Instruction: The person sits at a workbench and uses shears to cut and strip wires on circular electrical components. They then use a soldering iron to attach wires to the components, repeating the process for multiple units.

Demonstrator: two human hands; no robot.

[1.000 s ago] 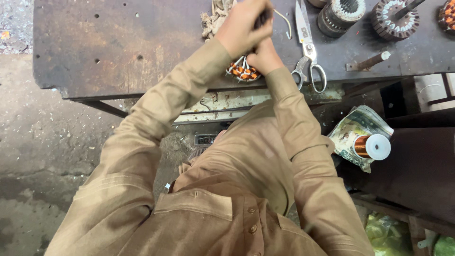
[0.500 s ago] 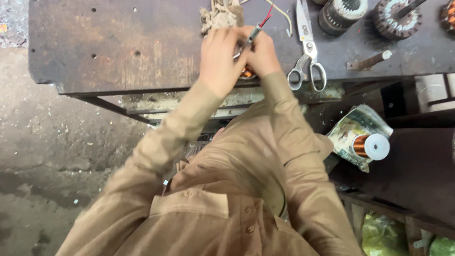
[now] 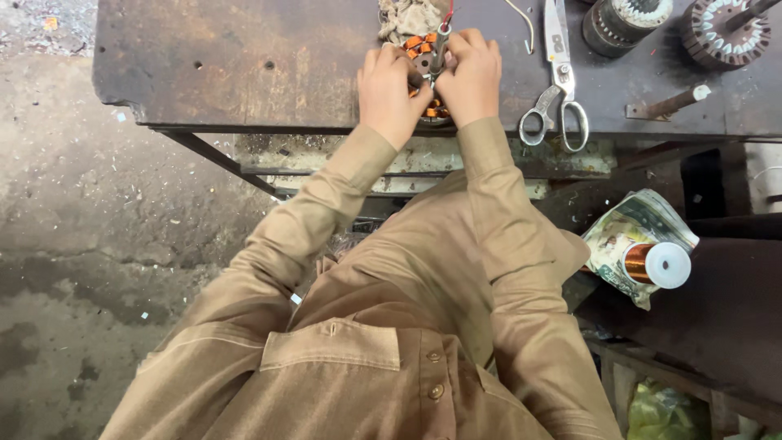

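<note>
Both hands grip a small copper-wound stator (image 3: 429,81) at the near edge of the dark workbench (image 3: 244,73), left hand (image 3: 391,94) and right hand (image 3: 471,77) clenched either side; scissors (image 3: 558,81) lie just right, a rag (image 3: 407,16) beyond.

copper-wound stator (image 3: 425,77) at bench edge

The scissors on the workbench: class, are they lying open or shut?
Shut. The scissors lie flat on the workbench, blades together in one line and the two handle loops side by side, right of the right hand.
</note>
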